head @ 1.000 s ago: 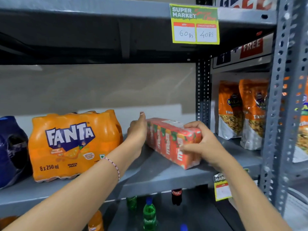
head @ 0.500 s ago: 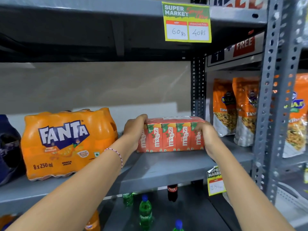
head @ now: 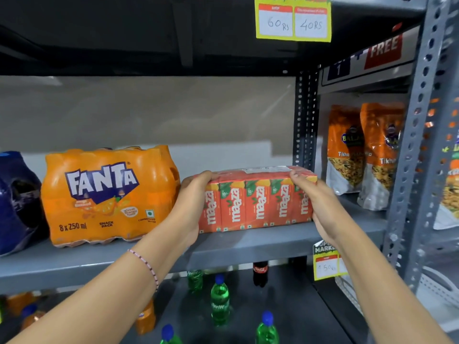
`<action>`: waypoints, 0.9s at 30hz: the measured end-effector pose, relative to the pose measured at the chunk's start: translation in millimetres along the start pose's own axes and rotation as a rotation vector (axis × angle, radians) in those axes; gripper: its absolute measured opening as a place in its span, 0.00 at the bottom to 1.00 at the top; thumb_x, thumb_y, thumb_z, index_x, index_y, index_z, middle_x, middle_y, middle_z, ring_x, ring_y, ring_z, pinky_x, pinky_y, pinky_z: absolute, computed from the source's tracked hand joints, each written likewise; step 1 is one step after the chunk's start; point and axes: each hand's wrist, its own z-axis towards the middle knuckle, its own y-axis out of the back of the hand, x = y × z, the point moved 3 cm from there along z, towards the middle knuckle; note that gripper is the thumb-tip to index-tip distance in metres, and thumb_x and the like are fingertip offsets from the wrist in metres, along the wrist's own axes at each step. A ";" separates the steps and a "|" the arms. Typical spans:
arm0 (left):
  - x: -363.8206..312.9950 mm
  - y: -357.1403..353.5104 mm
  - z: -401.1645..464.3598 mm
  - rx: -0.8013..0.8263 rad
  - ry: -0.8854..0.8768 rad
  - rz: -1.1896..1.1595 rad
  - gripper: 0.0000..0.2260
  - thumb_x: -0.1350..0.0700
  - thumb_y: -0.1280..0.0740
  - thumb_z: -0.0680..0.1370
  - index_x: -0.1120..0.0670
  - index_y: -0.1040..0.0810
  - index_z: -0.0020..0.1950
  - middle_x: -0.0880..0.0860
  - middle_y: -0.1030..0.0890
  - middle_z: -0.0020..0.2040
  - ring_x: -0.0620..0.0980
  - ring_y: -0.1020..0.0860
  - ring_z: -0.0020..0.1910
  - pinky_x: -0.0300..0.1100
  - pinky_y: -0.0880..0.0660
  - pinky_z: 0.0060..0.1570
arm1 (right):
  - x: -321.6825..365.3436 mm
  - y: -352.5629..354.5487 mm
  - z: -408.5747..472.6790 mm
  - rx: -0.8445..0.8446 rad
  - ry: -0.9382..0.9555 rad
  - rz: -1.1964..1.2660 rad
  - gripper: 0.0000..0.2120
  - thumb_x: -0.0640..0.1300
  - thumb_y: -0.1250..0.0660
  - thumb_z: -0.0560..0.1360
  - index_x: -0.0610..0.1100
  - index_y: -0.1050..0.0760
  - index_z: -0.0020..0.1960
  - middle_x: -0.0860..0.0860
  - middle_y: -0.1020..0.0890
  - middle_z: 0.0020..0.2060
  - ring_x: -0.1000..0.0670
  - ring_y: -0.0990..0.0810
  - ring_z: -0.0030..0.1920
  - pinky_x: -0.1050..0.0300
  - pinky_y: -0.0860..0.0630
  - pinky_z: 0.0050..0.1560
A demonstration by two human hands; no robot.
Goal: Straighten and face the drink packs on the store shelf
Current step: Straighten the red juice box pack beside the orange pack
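A red-orange Maaza carton pack (head: pixel 255 202) stands on the grey shelf (head: pixel 248 247), its printed front facing me. My left hand (head: pixel 192 202) clasps its left end and my right hand (head: pixel 315 202) clasps its right end. To the left, an orange Fanta 8 x 250 ml pack (head: pixel 106 197) faces forward, close to my left hand. A dark blue drink pack (head: pixel 17 202) sits at the far left, partly cut off by the frame.
Orange snack bags (head: pixel 362 155) stand in the bay to the right, behind a perforated grey upright (head: pixel 417 145). Yellow price tags (head: pixel 293 21) hang from the shelf above and from this shelf's edge. Green, orange and cola bottles (head: pixel 219 301) stand on the lower shelf.
The Maaza pack lay angled with one end toward me; both hands turned it square so its front faces out, then drew it slightly toward the shelf's front edge.
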 end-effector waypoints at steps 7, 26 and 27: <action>4.1 -2.1 -7.4 0.050 -0.042 -0.033 0.12 0.41 0.34 0.78 0.47 0.16 0.50 0.51 0.10 0.44 0.51 0.11 0.41 0.43 0.17 0.33 | 0.5 -2.2 -2.4 -0.179 -0.029 0.076 0.34 0.57 0.25 0.70 0.43 0.34 0.68 0.46 0.15 0.53 0.51 0.12 0.47 0.53 0.16 0.44; 3.8 -36.5 -19.3 0.143 0.078 -0.106 0.18 0.43 0.31 0.78 0.53 0.21 0.64 0.52 0.10 0.42 0.51 0.11 0.38 0.45 0.17 0.30 | 1.9 27.0 2.7 -0.255 -0.023 0.037 0.28 0.61 0.30 0.71 0.49 0.31 0.65 0.52 0.13 0.41 0.55 0.12 0.38 0.60 0.20 0.31; 3.5 -36.5 -20.0 0.142 0.075 -0.110 0.19 0.44 0.31 0.78 0.53 0.22 0.64 0.52 0.10 0.42 0.51 0.11 0.37 0.44 0.17 0.30 | 0.9 26.7 2.6 -0.259 -0.019 0.024 0.28 0.61 0.30 0.70 0.50 0.31 0.65 0.51 0.13 0.44 0.54 0.12 0.40 0.60 0.20 0.32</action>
